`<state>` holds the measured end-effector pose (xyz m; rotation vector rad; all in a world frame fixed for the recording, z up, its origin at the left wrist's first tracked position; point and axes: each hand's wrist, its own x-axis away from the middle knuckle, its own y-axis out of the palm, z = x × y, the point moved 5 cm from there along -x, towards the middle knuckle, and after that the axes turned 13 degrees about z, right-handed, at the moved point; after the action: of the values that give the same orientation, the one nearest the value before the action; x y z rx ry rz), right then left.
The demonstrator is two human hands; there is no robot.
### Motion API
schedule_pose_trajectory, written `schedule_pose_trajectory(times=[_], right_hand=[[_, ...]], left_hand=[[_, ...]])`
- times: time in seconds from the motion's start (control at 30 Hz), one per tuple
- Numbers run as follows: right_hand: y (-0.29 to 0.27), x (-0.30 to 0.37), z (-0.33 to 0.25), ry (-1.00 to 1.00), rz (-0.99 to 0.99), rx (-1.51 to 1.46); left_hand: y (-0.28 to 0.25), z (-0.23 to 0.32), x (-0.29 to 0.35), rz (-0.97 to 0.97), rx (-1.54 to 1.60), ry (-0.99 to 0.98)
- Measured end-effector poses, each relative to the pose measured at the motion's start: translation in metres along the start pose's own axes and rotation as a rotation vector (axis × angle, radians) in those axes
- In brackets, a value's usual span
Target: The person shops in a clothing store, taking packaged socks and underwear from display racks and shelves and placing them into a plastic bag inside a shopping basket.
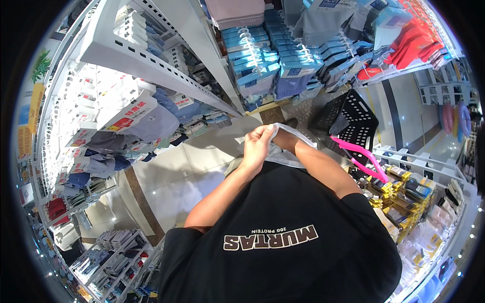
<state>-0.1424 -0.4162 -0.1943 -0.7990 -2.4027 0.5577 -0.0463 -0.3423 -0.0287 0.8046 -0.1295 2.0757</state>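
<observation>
A loose black T-shirt (288, 272) covers the torso and shoulders. Across it runs a slightly curved print (270, 238), upside down in this view: large, dark brown block letters edged in cream, with a line of much smaller pale lettering (269, 231) just above. The short left sleeve (177, 247) and right sleeve (361, 209) are plain black; both forearms (214, 199) are bare.

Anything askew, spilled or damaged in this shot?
Nothing stands out: no spill or damage visible. The left hand pinches a whitish bag; the black basket stands close by, its pink handle jutting out.
</observation>
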Motion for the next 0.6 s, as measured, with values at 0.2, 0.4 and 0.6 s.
schedule_pose_trajectory(times=[0.2, 0.4, 0.6], right_hand=[[-0.034, 0.028, -0.052, 0.033, 0.137, 0.304], [-0.085, 0.068, -0.111, -0.116, 0.358, 0.219], [-0.133, 0.082, -0.088, 0.065, 0.555, -0.520]], left_hand=[[-0.003, 0.014, -0.009, 0.028, 0.034, 0.026], [-0.030, 0.015, -0.031, 0.157, 0.062, 0.081], [-0.050, 0.023, -0.038, 0.250, 0.103, 0.081]])
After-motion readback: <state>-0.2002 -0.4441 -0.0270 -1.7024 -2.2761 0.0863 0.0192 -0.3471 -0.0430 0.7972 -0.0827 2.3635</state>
